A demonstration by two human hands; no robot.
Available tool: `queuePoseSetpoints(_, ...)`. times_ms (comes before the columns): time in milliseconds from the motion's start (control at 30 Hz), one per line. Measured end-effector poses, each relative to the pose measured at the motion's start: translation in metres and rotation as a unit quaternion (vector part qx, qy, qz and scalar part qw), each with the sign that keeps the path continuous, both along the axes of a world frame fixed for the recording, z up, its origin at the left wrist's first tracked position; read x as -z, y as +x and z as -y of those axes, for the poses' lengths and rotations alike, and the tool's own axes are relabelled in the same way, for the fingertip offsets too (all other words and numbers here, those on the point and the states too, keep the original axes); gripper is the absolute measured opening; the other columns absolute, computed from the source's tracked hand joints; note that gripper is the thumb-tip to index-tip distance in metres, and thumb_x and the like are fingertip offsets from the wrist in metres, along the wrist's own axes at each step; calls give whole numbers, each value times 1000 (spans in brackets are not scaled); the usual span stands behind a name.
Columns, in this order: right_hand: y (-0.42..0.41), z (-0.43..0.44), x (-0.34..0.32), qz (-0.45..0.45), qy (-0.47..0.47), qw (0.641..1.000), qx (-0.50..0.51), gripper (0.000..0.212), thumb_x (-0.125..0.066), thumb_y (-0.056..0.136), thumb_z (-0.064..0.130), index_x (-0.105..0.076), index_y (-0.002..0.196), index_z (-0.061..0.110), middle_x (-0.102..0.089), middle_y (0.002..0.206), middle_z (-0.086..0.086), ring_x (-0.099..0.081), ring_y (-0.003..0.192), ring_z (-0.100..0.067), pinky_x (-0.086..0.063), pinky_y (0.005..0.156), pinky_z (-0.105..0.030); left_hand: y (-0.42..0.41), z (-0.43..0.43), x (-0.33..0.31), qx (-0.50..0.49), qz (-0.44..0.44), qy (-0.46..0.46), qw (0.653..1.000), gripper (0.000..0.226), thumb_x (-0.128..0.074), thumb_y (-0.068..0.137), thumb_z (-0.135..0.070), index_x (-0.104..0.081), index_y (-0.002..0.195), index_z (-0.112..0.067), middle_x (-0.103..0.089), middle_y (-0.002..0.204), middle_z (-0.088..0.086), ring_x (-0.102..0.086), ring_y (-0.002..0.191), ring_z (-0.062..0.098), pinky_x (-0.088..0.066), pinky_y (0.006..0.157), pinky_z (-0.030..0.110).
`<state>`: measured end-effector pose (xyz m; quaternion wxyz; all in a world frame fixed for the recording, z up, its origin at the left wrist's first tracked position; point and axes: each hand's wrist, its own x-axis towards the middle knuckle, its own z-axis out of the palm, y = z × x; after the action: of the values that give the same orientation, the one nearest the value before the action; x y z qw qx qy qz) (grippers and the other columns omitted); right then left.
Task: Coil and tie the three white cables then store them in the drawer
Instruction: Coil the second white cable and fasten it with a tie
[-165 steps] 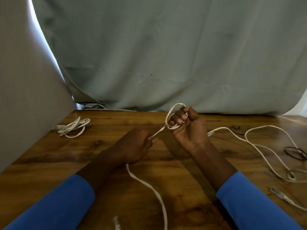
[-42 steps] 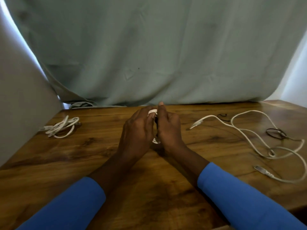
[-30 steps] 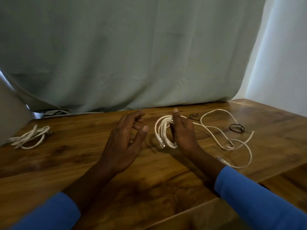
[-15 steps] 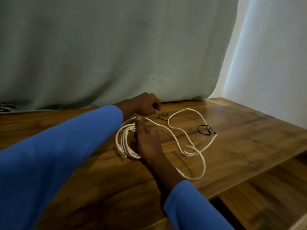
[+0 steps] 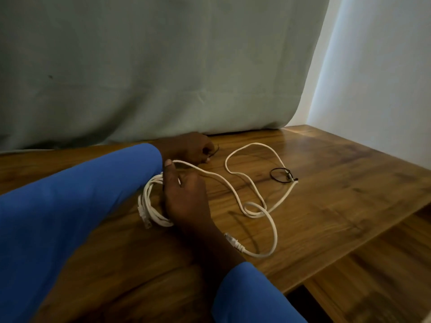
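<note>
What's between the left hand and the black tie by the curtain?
Nothing visible. The left hand is at the black tie, which pokes out at its fingertips; whether it is pinched is unclear. The loose cable lies nearer, off that path. The right hand holds the coiled cable.

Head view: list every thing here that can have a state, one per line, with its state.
coiled cable: coiled, no tie visible, held on the table
loose cable: uncoiled, sprawled on the table
black tie loop: lying beside the loose cable
small black tie: at the left hand's fingertips
right hand: grips the coiled cable
left hand: fingers curled at the small black tie, grip unclear
</note>
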<state>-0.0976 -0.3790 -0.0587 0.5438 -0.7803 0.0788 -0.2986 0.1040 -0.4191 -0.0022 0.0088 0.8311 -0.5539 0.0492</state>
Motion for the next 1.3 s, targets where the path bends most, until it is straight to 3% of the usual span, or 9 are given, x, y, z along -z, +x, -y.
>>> queuePoseSetpoints(200, 3, 3, 6, 4, -1, 1000, 7, 70, -40, 101, 64, -54, 53, 16, -59, 57, -4, -69, 71, -35, -55, 76, -52, -28, -72, -62, -21, -43, -225, 973, 6, -79, 90, -25, -75, 90, -20, -74, 92, -5, -71, 93, 17, -52, 83, 30)
queuePoseSetpoints(400, 3, 1, 11, 15, 101, 992, -69, 65, -49, 92, 71, -62, 49, 24, -58, 51, 4, -56, 51, -13, -44, 61, -38, -117, -204, -65, -26, -96, -348, 932, 8, -76, 93, -20, -79, 101, -22, -78, 84, -8, -75, 79, 10, -58, 79, 22)
queuePoseSetpoints(500, 2, -2, 10, 6, 137, 986, -94, 62, -55, 81, 77, -66, 52, 24, -60, 54, 5, -57, 51, -14, -41, 61, -34, -152, -265, -34, -68, -114, -381, 915, 13, -72, 92, -23, -77, 101, -31, -73, 78, -20, -70, 62, 10, -56, 61, 24)
queuePoseSetpoints(600, -2, -12, 10, 20, 56, 995, -74, 73, -48, 79, 88, -61, 54, 20, -60, 55, -3, -58, 54, -23, -47, 59, -47, -173, -304, -3, -90, -176, -447, 873, 20, -68, 91, -23, -80, 107, -26, -69, 74, -16, -61, 58, -1, -48, 53, 18)
queuePoseSetpoints(700, -9, -37, 6, 46, -37, 998, -31, 71, -43, 95, 73, -51, 50, 19, -54, 49, 0, -53, 49, -17, -48, 59, -48, -187, -322, 12, -78, -237, -478, 842, 22, -70, 89, -8, -80, 107, -16, -76, 81, -12, -68, 70, -1, -51, 63, 15)
queuePoseSetpoints(800, -8, -67, 2, 45, -68, 997, -16, 67, -43, 104, 59, -54, 56, 13, -61, 55, -2, -59, 54, -18, -53, 62, -49, -189, -333, 17, -39, -251, -452, 855, 17, -76, 86, -14, -82, 102, -14, -80, 95, 0, -74, 89, 19, -59, 76, 32)
queuePoseSetpoints(900, 8, -98, 3, 37, -93, 995, 16, 71, -38, 103, 63, -62, 63, 10, -67, 65, -9, -66, 66, -29, -54, 67, -53, -187, -347, 19, -18, -218, -442, 870, 15, -85, 83, -34, -85, 92, -22, -75, 85, 1, -69, 80, 24, -55, 68, 47)
queuePoseSetpoints(1067, 33, -132, 1, 58, -132, 989, 46, 75, -23, 97, 69, -58, 60, 14, -64, 64, -11, -63, 64, -33, -51, 63, -49, -185, -365, 13, 13, -203, -469, 860, 11, -87, 82, -29, -84, 88, -20, -70, 81, 1, -65, 75, 14, -51, 64, 32)
queuePoseSetpoints(1300, 37, -132, 4, 54, -153, 985, 60, 68, -27, 102, 62, -58, 63, 16, -63, 66, -6, -64, 69, -30, -41, 63, -37, -186, -369, 13, -77, -10, -317, 945, 22, -70, 80, -56, -81, 91, -39, -67, 86, -17, -66, 79, 5, -54, 65, 40)
